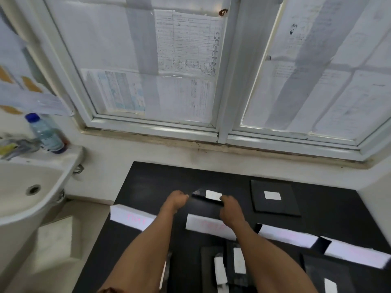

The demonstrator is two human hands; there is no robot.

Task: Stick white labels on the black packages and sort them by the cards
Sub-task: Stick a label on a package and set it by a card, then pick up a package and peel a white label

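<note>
A black package [201, 200] with a white label [213, 195] lies beyond the second white card [208, 224]. My left hand [176, 200] grips its left edge and my right hand [229, 210] grips its right edge. Another labelled black package [275, 198] lies to the right, beyond the third card [288, 235]. White cards also stand at the left [133, 217] and right [357, 253]. Several black packages with white labels [230, 265] lie near me on the black table [148, 180].
A white sink [27, 193] with a water bottle [45, 133] on its rim stands left of the table. A window [190, 70] covered in papers runs behind the table. A pale box [56, 240] sits on the floor under the sink.
</note>
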